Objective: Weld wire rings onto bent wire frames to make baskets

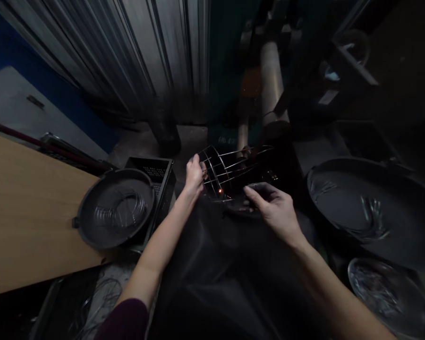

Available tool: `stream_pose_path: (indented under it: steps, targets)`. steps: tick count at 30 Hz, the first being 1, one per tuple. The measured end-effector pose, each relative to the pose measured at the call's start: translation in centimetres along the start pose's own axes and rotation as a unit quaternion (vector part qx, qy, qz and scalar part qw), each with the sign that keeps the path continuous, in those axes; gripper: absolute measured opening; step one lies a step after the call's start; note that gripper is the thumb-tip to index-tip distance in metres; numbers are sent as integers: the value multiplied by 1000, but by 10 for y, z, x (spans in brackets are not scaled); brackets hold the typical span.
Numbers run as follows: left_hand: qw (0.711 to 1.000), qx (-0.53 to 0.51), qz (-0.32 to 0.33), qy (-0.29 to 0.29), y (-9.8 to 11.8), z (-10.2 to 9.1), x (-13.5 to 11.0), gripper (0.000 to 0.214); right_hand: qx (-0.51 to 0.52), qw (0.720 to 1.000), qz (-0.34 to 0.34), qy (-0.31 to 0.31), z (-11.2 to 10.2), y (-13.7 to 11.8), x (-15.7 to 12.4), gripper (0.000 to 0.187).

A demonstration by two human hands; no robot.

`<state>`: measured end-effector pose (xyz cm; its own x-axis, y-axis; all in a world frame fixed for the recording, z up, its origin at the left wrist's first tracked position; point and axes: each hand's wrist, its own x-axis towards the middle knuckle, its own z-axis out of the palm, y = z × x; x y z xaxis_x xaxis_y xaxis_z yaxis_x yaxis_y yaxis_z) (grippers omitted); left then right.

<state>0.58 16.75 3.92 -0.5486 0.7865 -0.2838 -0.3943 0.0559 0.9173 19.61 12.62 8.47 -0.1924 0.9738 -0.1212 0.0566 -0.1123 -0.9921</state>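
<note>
1. Several fingers of the left hand grasp the near end of a wire frame, held up before the person.
2. Right hand: thumb and fingers drawn close together; I cannot tell whether they hold anything.
3. Orange glow low on the frame; beyond, a machine's slim rod.
4. Leftward, a dark pan of curved wires.
5. Rightward, a larger pan with bent wires.

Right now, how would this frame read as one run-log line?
left hand: gripping wire frame | right hand: beside frame, grip unclear | orange spot: glowing at frame | round pan, left: bent wires inside
</note>
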Motion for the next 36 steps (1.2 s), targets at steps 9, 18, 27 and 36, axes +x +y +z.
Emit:
stream_pose_path:
  steps: [9, 18, 27, 36]
  targets:
    - [980, 144, 100, -90, -87, -44, -96, 53, -235, 965, -106, -43, -4, -2, 24, 12]
    - [999, 27, 14, -34, -72, -83, -80, 47, -87, 995, 53, -17, -17, 84, -14, 16]
    - [985, -105, -130, 39, -68, -37, -66, 28, -210, 967, -76, -125, -52, 108, -54, 17]
    - [995, -68, -60, 42, -83, -51, -93, 34, -579, 802, -91, 117, -160, 142, -11, 17]
